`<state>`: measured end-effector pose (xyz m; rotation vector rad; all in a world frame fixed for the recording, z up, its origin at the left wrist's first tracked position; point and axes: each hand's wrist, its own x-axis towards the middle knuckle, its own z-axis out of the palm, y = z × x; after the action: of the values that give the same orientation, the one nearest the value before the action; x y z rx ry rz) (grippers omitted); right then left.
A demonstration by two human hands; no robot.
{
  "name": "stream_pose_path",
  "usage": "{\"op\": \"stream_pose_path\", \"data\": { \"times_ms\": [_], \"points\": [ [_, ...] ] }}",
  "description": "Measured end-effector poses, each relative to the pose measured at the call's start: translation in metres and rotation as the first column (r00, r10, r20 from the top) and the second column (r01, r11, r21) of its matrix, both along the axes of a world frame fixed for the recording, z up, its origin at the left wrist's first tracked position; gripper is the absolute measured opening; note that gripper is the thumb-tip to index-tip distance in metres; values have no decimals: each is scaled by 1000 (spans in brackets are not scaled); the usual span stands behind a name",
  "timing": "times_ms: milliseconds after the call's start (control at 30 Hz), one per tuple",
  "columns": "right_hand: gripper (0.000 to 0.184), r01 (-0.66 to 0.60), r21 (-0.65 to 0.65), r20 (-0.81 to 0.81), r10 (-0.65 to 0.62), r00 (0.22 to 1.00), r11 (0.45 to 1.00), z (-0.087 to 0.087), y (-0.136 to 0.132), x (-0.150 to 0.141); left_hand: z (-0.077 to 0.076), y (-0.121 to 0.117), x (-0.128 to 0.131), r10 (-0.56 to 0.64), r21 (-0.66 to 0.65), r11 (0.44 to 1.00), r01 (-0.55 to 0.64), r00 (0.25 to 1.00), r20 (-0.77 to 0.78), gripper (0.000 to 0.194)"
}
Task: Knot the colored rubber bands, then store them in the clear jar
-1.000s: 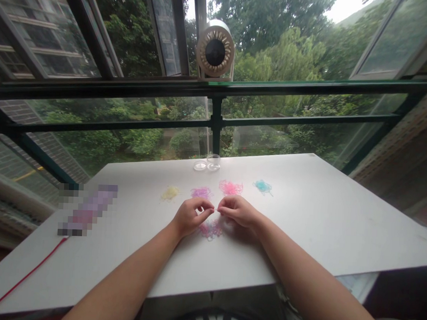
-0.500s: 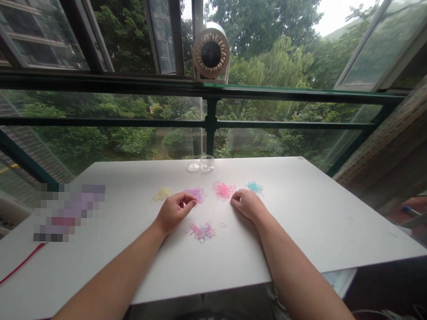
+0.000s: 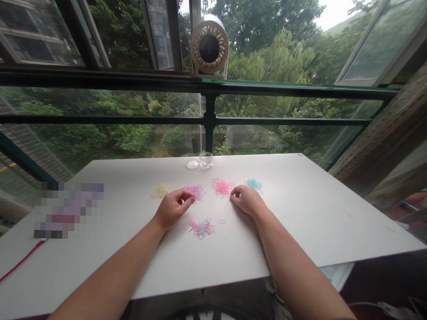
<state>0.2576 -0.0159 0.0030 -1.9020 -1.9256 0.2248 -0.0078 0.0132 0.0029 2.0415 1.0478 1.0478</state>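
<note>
My left hand [image 3: 173,207] rests beside a pile of purple rubber bands [image 3: 197,192], thumb and forefinger closed together at its near edge. Anything between those fingertips is too small to make out. At the near right edge of a pink rubber band pile [image 3: 221,186] is my right hand [image 3: 247,201], its fingers also pinched; what they hold, if anything, is hidden. A mixed-colour heap of rubber bands [image 3: 201,227] lies between my forearms, with a single loose band [image 3: 221,221] to its right. Yellow bands [image 3: 161,191] and blue bands [image 3: 253,184] form the outer piles.
Toward the back of the white table [image 3: 302,219] stand a clear round container [image 3: 206,161] and its flat lid [image 3: 192,164]. A blurred-out purple object [image 3: 73,209] with a red cable [image 3: 15,267] lies at left. A round fan [image 3: 209,48] sits on the railing.
The whole view has shifted slightly. Both hands keep nearly the same pose beside the purple and pink piles, and the piles look unchanged.
</note>
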Motion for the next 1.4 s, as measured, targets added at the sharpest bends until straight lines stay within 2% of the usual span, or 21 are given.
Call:
{"op": "stream_pose_path", "data": {
  "times_ms": [133, 233, 333, 400, 467, 533, 633, 733, 833, 933, 1033, 1133, 1233, 1333, 1400],
  "points": [
    [12, 25, 50, -73, -21, 997, 998, -2, 2, 1, 1, 0, 0, 1, -1, 1000, -1, 1000, 7, 21],
    [17, 96, 109, -183, -75, 980, 989, -3, 4, 7, 2, -1, 0, 8, -2, 1000, -8, 1000, 15, 21],
    [22, 205, 145, -344, -145, 928, 968, -3, 5, 14, 1, 0, -1, 13, -5, 1000, -13, 1000, 28, 21],
    [21, 214, 133, -426, -139, 894, 968, -2, 3, 16, 0, 1, -2, 16, -6, 1000, -16, 999, 42, 21],
    [20, 110, 91, -441, -59, 896, 990, 2, -1, 13, -1, 3, -4, 23, -8, 1000, -23, 998, 62, 22],
    [21, -96, 7, -416, 90, 905, 995, 7, -7, 6, -2, 6, -7, 29, -12, 1000, -28, 996, 88, 23],
    [18, -371, -174, -376, 287, 881, 912, 17, -17, -8, -4, 9, -9, 27, -26, 999, -24, 990, 138, 27],
    [26, -453, -303, -304, 365, 880, 839, 24, -23, -18, -4, 10, -10, 25, -36, 999, -20, 987, 157, 29],
    [22, -445, -337, -210, 395, 895, 830, 25, -24, -21, -5, 11, -10, 28, -30, 999, -24, 990, 140, 28],
    [10, -430, -325, -160, 399, 903, 843, 23, -23, -23, -4, 10, -10, 30, -22, 999, -27, 990, 135, 27],
    [7, -419, -295, -146, 393, 908, 859, 20, -23, -26, -2, 10, -11, 41, -16, 999, -39, 988, 151, 26],
    [5, -394, -214, -130, 374, 918, 894, 17, -22, -28, 0, 12, -15, 78, -9, 997, -78, 981, 177, 27],
    [4, -354, -130, -188, 328, 926, 926, 13, -21, -30, 4, 13, -19, 131, 6, 991, -134, 975, 182, 28],
    [5, -338, -65, -275, 309, 910, 939, 9, -19, -36, 7, 10, -19, 115, 62, 991, -117, 992, 48, 27],
    [5, -358, -1, -304, 341, 890, 934, 6, -18, -43, 8, 5, -13, 27, 88, 996, -21, 997, -74, 23]
  ]
}}
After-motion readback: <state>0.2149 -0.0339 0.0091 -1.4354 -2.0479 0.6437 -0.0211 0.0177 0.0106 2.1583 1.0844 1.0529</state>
